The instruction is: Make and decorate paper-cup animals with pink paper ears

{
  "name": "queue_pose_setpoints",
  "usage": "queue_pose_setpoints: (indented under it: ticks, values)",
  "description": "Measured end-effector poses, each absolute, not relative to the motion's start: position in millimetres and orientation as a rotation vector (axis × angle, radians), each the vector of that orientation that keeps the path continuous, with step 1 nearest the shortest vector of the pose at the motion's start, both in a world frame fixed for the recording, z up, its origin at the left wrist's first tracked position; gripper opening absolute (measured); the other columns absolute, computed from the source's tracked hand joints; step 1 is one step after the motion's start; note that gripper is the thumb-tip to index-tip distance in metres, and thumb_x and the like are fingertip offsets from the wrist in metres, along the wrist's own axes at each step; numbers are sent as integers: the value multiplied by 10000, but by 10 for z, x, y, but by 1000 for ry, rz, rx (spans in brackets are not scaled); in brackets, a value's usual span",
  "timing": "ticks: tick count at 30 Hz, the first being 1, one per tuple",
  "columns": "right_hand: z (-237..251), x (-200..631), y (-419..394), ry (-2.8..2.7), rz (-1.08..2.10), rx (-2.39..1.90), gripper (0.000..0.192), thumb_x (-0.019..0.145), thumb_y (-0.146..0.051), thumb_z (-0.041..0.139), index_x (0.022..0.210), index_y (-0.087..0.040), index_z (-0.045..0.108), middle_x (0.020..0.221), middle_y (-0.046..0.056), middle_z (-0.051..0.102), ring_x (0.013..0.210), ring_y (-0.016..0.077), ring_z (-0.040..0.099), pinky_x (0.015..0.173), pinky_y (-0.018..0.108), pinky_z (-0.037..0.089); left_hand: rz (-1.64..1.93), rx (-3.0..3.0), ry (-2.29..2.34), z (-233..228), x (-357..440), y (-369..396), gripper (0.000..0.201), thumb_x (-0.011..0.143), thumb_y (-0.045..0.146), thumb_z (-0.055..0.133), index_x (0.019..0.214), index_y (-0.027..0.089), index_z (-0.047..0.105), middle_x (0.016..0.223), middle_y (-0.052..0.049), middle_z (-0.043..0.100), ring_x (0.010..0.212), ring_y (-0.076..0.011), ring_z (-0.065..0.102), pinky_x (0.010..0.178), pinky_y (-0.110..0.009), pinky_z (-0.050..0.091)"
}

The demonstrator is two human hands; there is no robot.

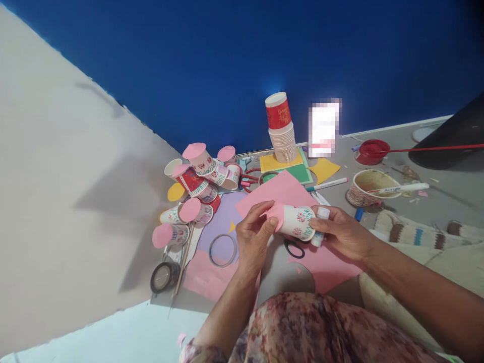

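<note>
Single head-worn camera, facing forward and down over lap [302, 327]; hands [254, 234] near, table [342, 151] beyond, blue wall [212, 65] farthest.

A cup stack [283, 135] stands beyond the handheld cup [297, 222], left of the tub [359, 195].

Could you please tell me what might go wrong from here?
The pink disc might shift off-centre on the cup under the left hand's fingers.
The right hand has both the cup's rim end and the white tube, so the tube could slip.
On the table, the tall cup stack could topple if bumped.
</note>
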State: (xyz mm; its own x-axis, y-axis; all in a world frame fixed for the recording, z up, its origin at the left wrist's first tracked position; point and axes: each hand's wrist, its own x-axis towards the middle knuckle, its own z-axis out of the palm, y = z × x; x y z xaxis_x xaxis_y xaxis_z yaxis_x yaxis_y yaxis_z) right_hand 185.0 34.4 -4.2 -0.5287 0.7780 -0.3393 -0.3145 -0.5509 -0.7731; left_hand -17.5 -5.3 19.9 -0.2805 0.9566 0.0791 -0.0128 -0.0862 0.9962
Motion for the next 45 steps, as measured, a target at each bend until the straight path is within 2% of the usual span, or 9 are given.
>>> queue_pose_setpoints:
  ticks: [17, 32, 45]
  values:
    - [-31, 1841, 328, -853, 2118, -881, 402, 631, -474, 956, 758, -177, 716, 662, 46, 732, 502, 144, 586, 456, 258, 453, 1465, 1181, 1343, 234, -212, -36, 366, 792, 478, 845, 1078, 249, 839, 1172, -85, 793, 1137, -265, 705, 951, -330, 553]
    - [-82, 1854, 335, -859, 2104, -906, 419, 623, -479, 963, 823, -176, 753, 712, 55, 747, 573, 155, 597, 535, 277, 472, 1477, 1086, 1287, 175, -199, -43, 379, 774, 480, 864, 1066, 240, 839, 1177, -94, 783, 1106, -258, 710, 889, -310, 571]
    - [-76, 1844, 323, -911, 2105, -872, 406, 663, -501, 939, 757, -180, 710, 662, 54, 731, 557, 156, 596, 532, 271, 460, 1475, 1054, 1242, 146, -194, -41, 375, 780, 479, 864, 1069, 241, 835, 1192, -95, 779, 1119, -263, 705, 914, -314, 564]
